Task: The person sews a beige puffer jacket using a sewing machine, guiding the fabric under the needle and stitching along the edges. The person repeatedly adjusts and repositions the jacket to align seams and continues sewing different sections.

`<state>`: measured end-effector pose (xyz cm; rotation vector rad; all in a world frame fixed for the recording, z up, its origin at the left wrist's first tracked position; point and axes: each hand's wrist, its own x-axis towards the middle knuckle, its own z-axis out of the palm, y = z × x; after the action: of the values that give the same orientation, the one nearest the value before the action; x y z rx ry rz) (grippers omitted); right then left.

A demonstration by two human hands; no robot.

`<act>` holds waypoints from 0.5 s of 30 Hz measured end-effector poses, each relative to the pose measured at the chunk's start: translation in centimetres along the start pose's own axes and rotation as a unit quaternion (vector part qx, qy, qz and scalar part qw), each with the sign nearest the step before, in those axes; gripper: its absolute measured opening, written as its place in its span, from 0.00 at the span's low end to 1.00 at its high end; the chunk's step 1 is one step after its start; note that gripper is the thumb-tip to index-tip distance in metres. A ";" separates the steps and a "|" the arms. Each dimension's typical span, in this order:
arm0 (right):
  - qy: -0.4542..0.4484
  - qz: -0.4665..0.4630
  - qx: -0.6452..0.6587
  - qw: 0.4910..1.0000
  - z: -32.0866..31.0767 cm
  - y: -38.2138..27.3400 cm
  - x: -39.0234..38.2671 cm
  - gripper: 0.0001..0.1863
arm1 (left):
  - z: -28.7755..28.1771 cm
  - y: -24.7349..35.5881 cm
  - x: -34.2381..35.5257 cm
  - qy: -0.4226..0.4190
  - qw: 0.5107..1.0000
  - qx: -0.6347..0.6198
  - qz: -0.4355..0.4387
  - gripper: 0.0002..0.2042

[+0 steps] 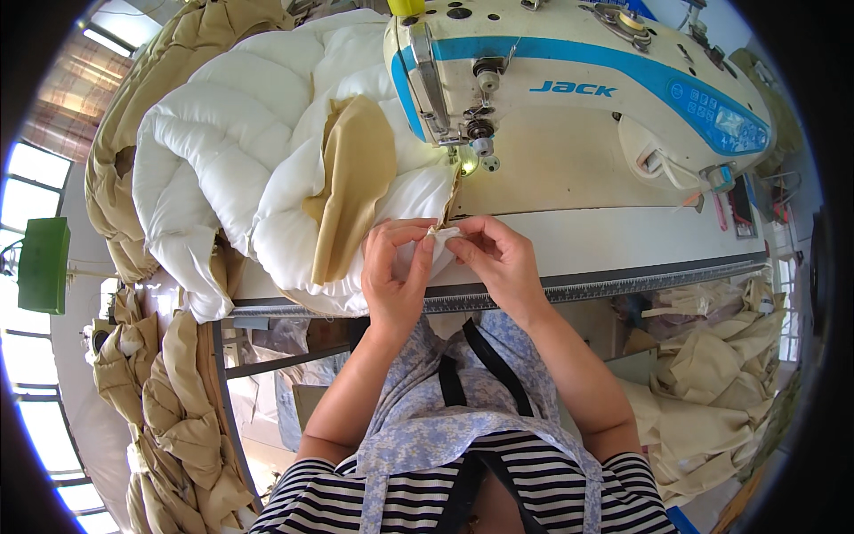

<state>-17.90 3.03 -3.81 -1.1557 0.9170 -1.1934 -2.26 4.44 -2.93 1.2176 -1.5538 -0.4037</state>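
Both of my hands pinch the edge of a white padded garment (227, 133) just in front of the sewing machine (569, 89). My left hand (398, 267) has thumb and fingers closed on the white and tan fabric edge. Right beside it, my right hand (498, 262) grips the same edge between thumb and fingertips. From between my hands a narrow tan seam edge (451, 196) runs up to the lit needle area (464, 163). A tan fabric piece (351, 187) lies folded over the white padding, left of my left hand. What exactly sits under my fingertips is hidden.
A ruler strip (569, 291) lines the table's front edge. Tan padded garments (191, 409) hang in a pile at lower left, and another (133, 160) lies behind the white one. Cream fabric (703, 392) is heaped at lower right. A green box (43, 266) is at far left.
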 end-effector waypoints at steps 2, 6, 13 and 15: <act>0.004 0.008 0.001 1.000 0.0 0.0 0.2 0.07 | 0.0 0.0 0.1 -0.001 1.000 -0.005 0.004 0.05; -0.018 -0.048 -0.035 0.998 -0.2 0.3 1.0 0.06 | 0.0 -0.2 0.1 -0.004 1.000 -0.014 0.006 0.05; -0.030 -0.124 -0.063 0.990 -0.5 0.8 1.6 0.05 | 0.0 -0.7 0.0 0.004 0.996 -0.059 -0.061 0.03; -0.034 -0.140 -0.072 0.987 -0.6 0.8 1.7 0.05 | 0.0 -0.9 0.0 0.002 0.996 -0.063 -0.064 0.03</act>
<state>-18.04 1.21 -4.61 -1.4710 0.8178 -1.3184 -1.83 4.08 -3.59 1.2206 -1.4286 -0.5734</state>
